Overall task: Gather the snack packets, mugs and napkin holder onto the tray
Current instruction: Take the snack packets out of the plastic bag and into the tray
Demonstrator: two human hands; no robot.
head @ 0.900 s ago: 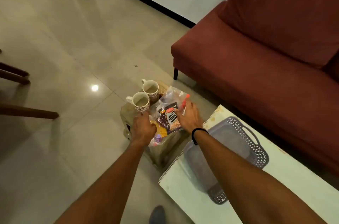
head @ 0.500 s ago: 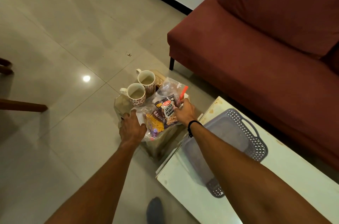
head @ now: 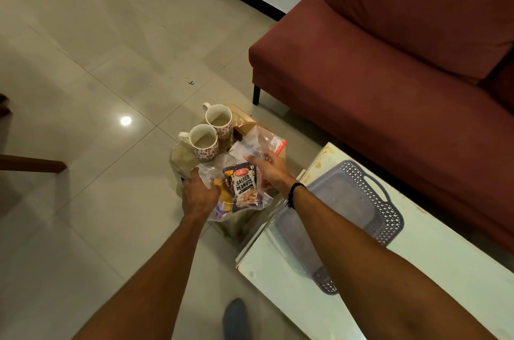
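Note:
A clear bag of snack packets (head: 244, 186), with a salted-peanuts pack on top, lies on a small low stand (head: 180, 157). My left hand (head: 199, 195) grips the bag's left edge. My right hand (head: 268, 170) holds its right side from above. Two patterned white mugs (head: 204, 142) (head: 219, 121) stand behind the bag on the same stand. A brown wicker napkin holder (head: 244, 128) peeks out beside the far mug, mostly hidden by the bag. The grey perforated tray (head: 370, 200) lies on the white table (head: 417, 270) to my right, with nothing on it.
A red sofa (head: 389, 75) stands close behind the table and stand. Tiled floor spreads to the left, with wooden chair legs (head: 30, 165) at the left edge. My foot (head: 235, 317) shows below, beside the table's corner.
Both hands have shifted on the snack bag: the left now clutches its left edge and the right lies over its upper right side. The bag looks slightly raised and bunched.

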